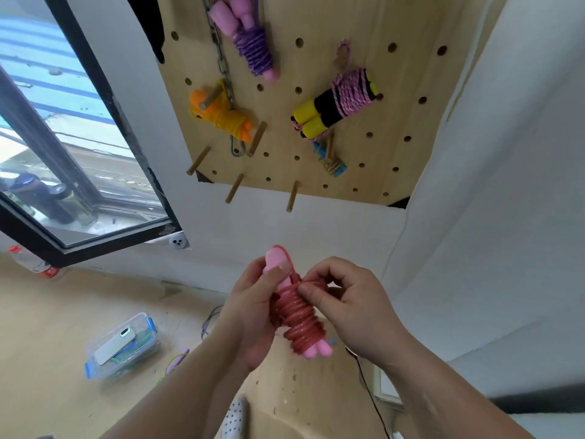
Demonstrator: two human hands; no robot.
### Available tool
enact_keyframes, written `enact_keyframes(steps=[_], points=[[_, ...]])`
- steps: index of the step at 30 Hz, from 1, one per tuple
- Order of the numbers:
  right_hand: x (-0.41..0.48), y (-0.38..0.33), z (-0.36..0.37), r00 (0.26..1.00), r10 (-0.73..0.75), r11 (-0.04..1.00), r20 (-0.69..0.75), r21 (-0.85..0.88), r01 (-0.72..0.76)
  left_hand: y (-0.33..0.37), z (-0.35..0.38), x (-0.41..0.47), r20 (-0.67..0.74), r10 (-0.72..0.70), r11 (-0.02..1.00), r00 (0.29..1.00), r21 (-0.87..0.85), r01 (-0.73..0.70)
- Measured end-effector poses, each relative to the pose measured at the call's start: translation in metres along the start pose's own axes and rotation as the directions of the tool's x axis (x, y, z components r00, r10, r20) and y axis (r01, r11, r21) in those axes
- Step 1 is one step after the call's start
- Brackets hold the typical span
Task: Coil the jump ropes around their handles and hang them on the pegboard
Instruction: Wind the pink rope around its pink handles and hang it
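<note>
Below the pegboard (316,23), in front of the white wall, both hands are holding a red jump rope (297,315) in the air. The rope is lying in tight turns around its two pink handles (274,261), which are sitting side by side; their ends are sticking out above and below the coil. The left hand (253,305) is grasping the bundle from the side, its fingers curling around the handles and its thumb pressing on the upper handle end. The right hand (354,312) is pinching a strand of the rope at the top of the coil between thumb and forefinger, with its other fingers curling inward.

On the pegboard three coiled ropes are hanging already: a purple rope (254,52) with pink handles near the top edge, an orange rope (228,120) towards the left edge, and a pink-and-black rope (348,93) with yellow-and-black handles towards the right. A metal chain (221,58) is hanging between the purple and orange ones. Three bare wooden pegs (234,188) are sticking out along the bottom edge.

On the floor (47,312) to the left, a clear plastic box (122,346) with blue clips is sitting, and a plastic bottle (33,263) is lying under the window (63,137).
</note>
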State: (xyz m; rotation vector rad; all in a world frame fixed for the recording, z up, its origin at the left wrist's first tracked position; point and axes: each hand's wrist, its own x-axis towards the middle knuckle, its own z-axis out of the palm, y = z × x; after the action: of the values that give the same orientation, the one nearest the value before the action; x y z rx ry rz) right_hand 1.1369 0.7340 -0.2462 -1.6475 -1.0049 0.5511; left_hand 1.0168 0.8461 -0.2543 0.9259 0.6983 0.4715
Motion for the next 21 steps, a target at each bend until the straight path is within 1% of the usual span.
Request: enact_keyframes(steps=[2,6,9,11,14,17,19,21], points=[[0.018,-0.004,0.012,1.000,0.020,1.000,-0.010,-0.010,-0.020,0.013,-0.016,0.014,0.033,0.042,0.999,0.999,0.011,-0.043],[0.053,-0.017,0.040,0.999,0.017,0.998,-0.037,-0.056,-0.019,0.040,-0.046,0.038,0.168,0.061,0.984,0.984,0.154,-0.087],[0.079,-0.027,0.057,0.999,-0.007,0.989,-0.050,-0.146,0.000,0.062,-0.068,0.059,0.198,0.055,0.971,0.979,0.218,-0.099],[0.093,-0.032,0.068,1.000,0.008,0.986,-0.027,-0.168,-0.013,0.074,-0.083,0.074,0.202,0.077,0.942,0.976,0.307,-0.138],[0.113,-0.037,0.090,1.000,-0.012,0.972,0.021,-0.233,0.017,0.085,-0.105,0.094,0.253,0.193,0.864,0.948,0.414,-0.286],[0.136,-0.041,0.108,0.999,-0.038,0.965,0.023,-0.259,0.043,0.100,-0.125,0.111,0.400,0.323,0.749,0.858,0.447,-0.490],[0.153,-0.042,0.116,0.999,-0.032,0.970,0.017,-0.239,0.035,0.111,-0.142,0.123,0.485,0.335,0.701,0.808,0.445,-0.558],[0.170,-0.043,0.126,1.000,-0.012,0.971,0.018,-0.239,0.016,0.120,-0.159,0.137,0.541,0.353,0.575,0.763,0.518,-0.633]])
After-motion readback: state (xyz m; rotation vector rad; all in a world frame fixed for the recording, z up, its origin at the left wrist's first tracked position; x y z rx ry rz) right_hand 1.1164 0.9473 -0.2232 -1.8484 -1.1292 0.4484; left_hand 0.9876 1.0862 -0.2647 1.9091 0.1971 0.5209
